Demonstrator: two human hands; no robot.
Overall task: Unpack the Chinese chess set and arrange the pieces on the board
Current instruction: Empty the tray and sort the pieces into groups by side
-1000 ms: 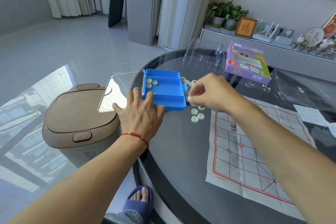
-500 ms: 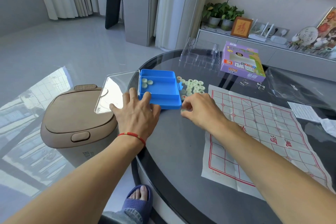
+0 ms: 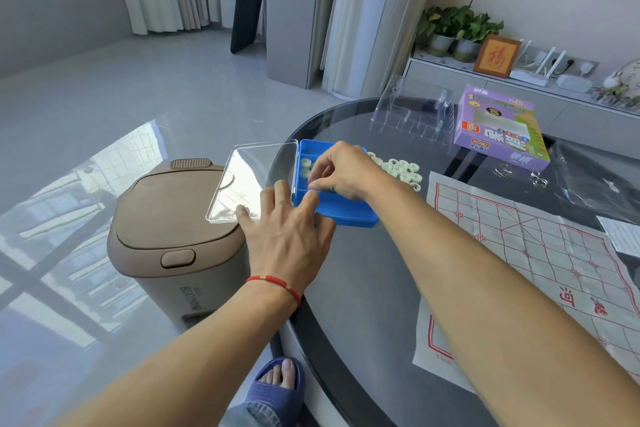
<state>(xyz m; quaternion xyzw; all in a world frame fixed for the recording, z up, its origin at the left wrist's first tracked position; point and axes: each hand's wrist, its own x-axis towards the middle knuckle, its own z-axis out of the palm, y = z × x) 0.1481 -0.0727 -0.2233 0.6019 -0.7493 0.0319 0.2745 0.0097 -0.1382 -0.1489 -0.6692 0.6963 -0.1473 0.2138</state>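
Observation:
The blue box (image 3: 346,215) lies open near the round table's left edge, its clear lid (image 3: 249,180) folded out past the rim. Two pale round chess pieces (image 3: 305,167) lie in its far-left compartment. My left hand (image 3: 287,236) presses on the box's near-left corner, fingers spread over rim and lid, thumb against the front wall. My right hand (image 3: 343,172) hovers over the box with curled fingers, fingertips pinched together inside it; whether they hold a piece is hidden. A pile of pale pieces (image 3: 401,170) sits right of the box. The paper board (image 3: 540,253) is spread at the right.
A purple carton (image 3: 498,128) and a clear plastic insert (image 3: 412,114) stand at the table's far side. Two metal rings (image 3: 519,175) and a folded leaflet (image 3: 623,236) lie near the board. A brown bin (image 3: 166,236) stands on the floor left of the table.
My right hand has left the loose pieces in front of the box and moved up and left over the box interior. My left hand stays on the box corner.

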